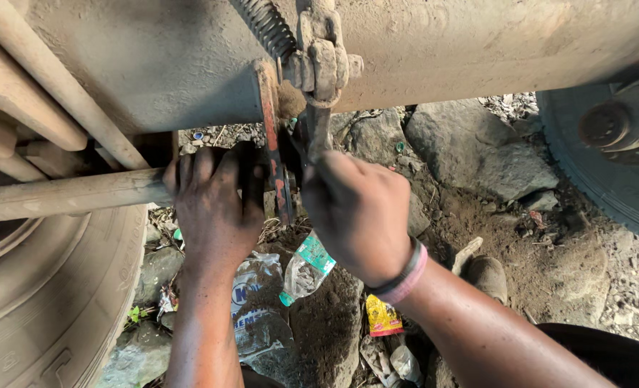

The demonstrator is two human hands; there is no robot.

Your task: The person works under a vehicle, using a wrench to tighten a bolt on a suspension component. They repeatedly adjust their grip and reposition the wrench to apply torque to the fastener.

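Note:
Under a dusty vehicle, a big mud-coated axle tube [434,43] runs across the top of the view. A rusty reddish bracket [270,129] hangs down from it, beside a coil spring [269,27] and a caked lever linkage [323,61]. My left hand [211,205] presses flat against the bracket's left side, fingers spread upward. My right hand [359,208], with dark and pink bands at the wrist, is closed around the lower end of the lever or a tool there [318,129]; what it grips is mostly hidden.
A dusty tyre [53,302] fills the lower left and a dark tyre [614,165] the right edge. Rods [61,194] cross at left. Below lie rocks [477,151], dirt, a crushed plastic bottle [305,269] and wrappers [382,317].

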